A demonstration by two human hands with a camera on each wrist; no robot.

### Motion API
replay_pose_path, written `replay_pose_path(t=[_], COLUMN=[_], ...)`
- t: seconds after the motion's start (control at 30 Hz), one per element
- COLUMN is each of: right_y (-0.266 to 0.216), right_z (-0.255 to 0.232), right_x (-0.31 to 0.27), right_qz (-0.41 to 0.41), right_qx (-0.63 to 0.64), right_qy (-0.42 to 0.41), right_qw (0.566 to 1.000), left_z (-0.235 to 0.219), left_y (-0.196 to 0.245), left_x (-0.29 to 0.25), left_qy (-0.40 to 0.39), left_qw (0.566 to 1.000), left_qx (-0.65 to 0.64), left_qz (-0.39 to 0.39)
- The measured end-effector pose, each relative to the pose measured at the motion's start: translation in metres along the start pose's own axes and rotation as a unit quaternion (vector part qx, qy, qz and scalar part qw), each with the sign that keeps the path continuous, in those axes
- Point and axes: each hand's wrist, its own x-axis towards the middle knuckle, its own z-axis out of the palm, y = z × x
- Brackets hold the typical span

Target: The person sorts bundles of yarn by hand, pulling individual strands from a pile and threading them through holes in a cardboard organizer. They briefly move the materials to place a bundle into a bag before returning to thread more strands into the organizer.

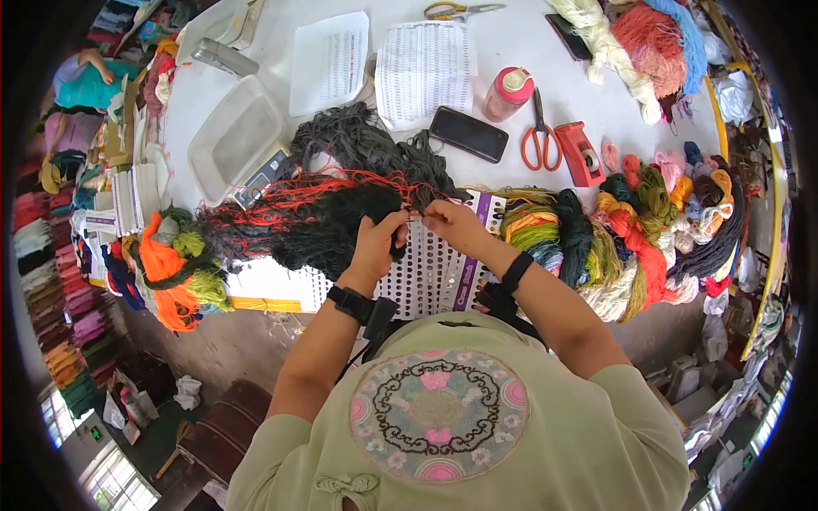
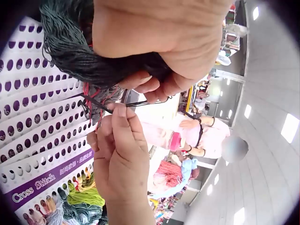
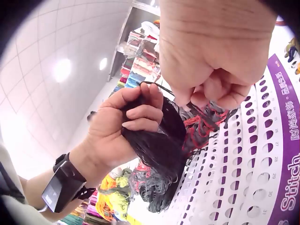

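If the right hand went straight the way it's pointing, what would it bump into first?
Probably the left hand, gripping black thread just ahead, though depth is unclear.

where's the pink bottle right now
In the head view, the pink bottle stands on the table's far side, right of the printed sheets, just beyond the black phone.

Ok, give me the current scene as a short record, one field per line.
left grip: curled round a black thread bundle
right grip: fingertips pinching a dark strand
grip spacing: close together, over punched cards printed "Cross Stitch"
left of hands: tangled red thread
beyond hands: grey thread pile, black phone, pink bottle
forward right: orange-handled scissors beside a red tape dispenser
unclear: whether the strand belongs to the bundle
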Motion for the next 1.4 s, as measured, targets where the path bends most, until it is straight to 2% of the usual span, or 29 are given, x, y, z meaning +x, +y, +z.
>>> replay_pose_path(t=[0.1,0.2,0.27,0.3,0.4,0.47,0.5,0.6,0.67,0.7,0.73,0.83,0.9,0.93,1.0,1.07,1.13,1.27,1.4], right_y=[0.002,0.008,0.009,0.008,0.004,0.005,0.005,0.003,-0.003,-0.005,-0.004,0.0,0.001,0.003,0.01,0.018,0.025,0.053,0.014], right_z=[0.001,0.001,-0.001,-0.002,-0.003,-0.003,-0.003,-0.003,0.003,0.005,0.006,0.004,-0.002,-0.005,-0.01,-0.012,-0.012,-0.005,-0.008], right_x=[-0.003,-0.003,-0.002,-0.002,-0.003,-0.003,-0.004,-0.006,-0.012,-0.014,-0.015,-0.019,-0.023,-0.024,-0.026,-0.028,-0.03,-0.026,-0.028], right_qz=[-0.004,-0.026,-0.031,-0.036,-0.02,-0.023,-0.025,-0.045,-0.067,-0.09,-0.09,-0.092,-0.065,-0.067,0.023,0.033,0.027,0.004,0.064], right_qx=[0.045,0.09,0.087,0.084,0.144,0.148,0.153,0.097,0.127,0.157,0.157,0.113,0.05,0.051,-0.001,-0.044,-0.105,-0.132,-0.062], right_qy=[0.003,0.004,0.011,0.019,0.02,0.022,0.023,0.021,0.026,0.03,0.029,0.008,0.037,0.034,0.034,0.039,0.039,0.044,0.048], right_qw=[0.999,0.996,0.996,0.996,0.989,0.988,0.988,0.994,0.989,0.983,0.983,0.989,0.996,0.996,0.999,0.998,0.993,0.99,0.995], left_z=[0.001,0.001,0.002,0.0,-0.005,-0.006,-0.001,0.006,0.003,0.011,0.013,0.018,0.017,0.016,0.014,0.014,0.018,0.024,0.027], left_y=[0.004,0.007,0.006,0.004,-0.004,-0.009,-0.007,-0.007,-0.016,-0.009,-0.006,0.005,0.017,0.023,0.035,0.045,0.054,0.069,0.082], left_x=[0.0,0.001,0.002,0.003,0.008,0.009,0.007,0.002,0.003,-0.002,-0.002,-0.002,-0.005,-0.008,-0.012,-0.016,-0.02,-0.028,-0.035], left_qy=[0.011,0.017,0.075,0.076,0.087,0.095,0.095,0.072,0.029,0.017,0.017,0.038,0.048,0.05,0.043,0.04,0.043,0.053,0.044], left_qw=[0.999,0.999,0.988,0.988,0.993,0.991,0.991,0.993,0.993,0.997,0.997,0.999,0.997,0.997,0.995,0.994,0.986,0.977,0.973], left_qx=[-0.031,-0.047,-0.135,-0.135,-0.084,-0.055,-0.055,-0.015,0.056,0.032,0.032,-0.008,-0.017,-0.017,-0.011,-0.003,0.002,0.019,0.009], left_qz=[0.02,0.0,0.014,0.014,-0.009,-0.071,-0.071,-0.093,-0.096,-0.064,-0.063,-0.016,0.049,0.051,0.091,0.105,0.163,0.208,0.227])
